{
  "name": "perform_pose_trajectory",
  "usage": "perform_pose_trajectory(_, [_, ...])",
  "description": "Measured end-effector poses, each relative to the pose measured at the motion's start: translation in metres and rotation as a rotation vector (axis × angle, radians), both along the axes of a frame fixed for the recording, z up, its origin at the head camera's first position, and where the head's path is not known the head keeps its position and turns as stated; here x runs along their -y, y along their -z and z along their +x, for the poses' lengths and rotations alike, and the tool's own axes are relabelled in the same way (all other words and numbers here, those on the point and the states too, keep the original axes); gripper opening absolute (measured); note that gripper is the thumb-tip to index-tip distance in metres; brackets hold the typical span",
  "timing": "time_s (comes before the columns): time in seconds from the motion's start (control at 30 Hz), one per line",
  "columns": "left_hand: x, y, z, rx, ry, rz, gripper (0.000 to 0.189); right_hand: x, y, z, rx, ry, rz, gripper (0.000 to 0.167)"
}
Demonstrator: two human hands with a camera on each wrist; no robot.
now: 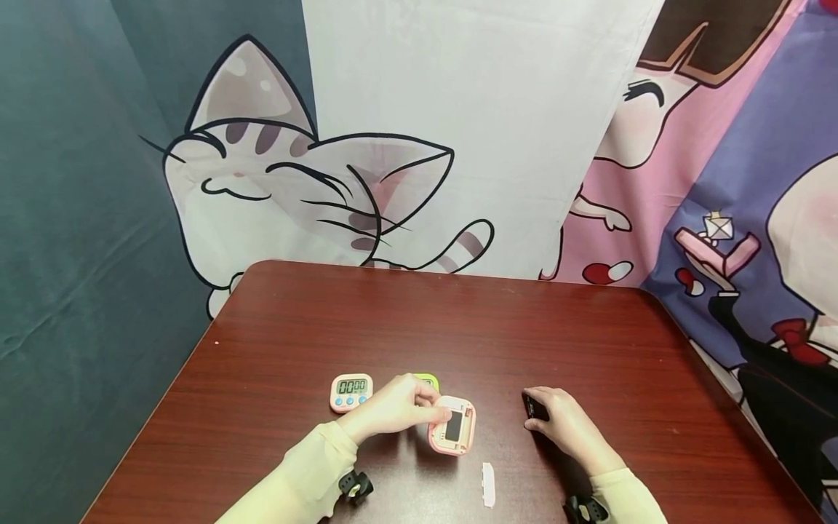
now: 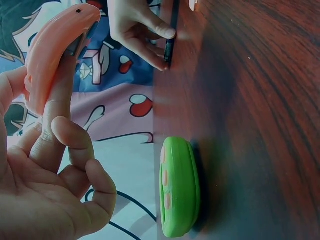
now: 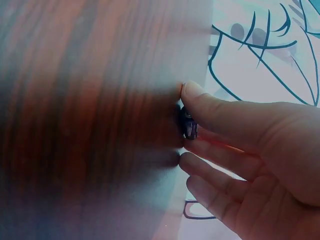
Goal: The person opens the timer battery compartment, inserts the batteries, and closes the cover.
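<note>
Between thumb and fingers, my left hand (image 1: pixel 399 405) pinches a pink digital timer (image 1: pixel 463 434) above the table, its back with an exposed compartment turned up in the head view. The left wrist view shows this timer (image 2: pixel 47 55) edge-on. My right hand (image 1: pixel 568 423) grips a small black object (image 1: pixel 536 407) at the tabletop, thumb on one side and fingers on the other. In the right wrist view the black object (image 3: pixel 190 124) shows between the fingertips; I cannot tell its kind. A green timer (image 2: pixel 181 187) stands on the table beneath the left hand, mostly hidden in the head view.
Left of the left hand lies another pale pink timer (image 1: pixel 351 393) with blue buttons and a lit-digit display. A slim white plastic piece (image 1: pixel 488 485) rests on the reddish-brown table (image 1: pixel 393 313) between the hands. Printed cloth (image 1: pixel 511 109) hangs behind the table.
</note>
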State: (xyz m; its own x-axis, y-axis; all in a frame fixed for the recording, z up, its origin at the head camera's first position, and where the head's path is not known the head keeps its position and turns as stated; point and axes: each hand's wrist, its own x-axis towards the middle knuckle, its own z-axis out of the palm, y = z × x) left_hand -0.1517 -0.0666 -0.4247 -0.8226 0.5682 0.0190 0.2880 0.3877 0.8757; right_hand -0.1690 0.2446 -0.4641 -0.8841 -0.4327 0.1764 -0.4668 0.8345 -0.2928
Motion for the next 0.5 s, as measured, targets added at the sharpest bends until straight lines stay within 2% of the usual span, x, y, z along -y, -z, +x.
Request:
perform_pose_trajectory(0.17, [0.0007, 0.0013, 0.0002, -0.002, 0.004, -0.002, 0.026, 0.0013, 0.0008, -0.0001, 0.008, 0.025, 0.007, 0.044])
perform_pose_trajectory(0.5, [0.002, 0.0015, -0.0006, -0.009, 0.006, 0.004, 0.027, 0.0019, -0.0005, 0.002, 0.024, 0.023, 0.009, 0.047])
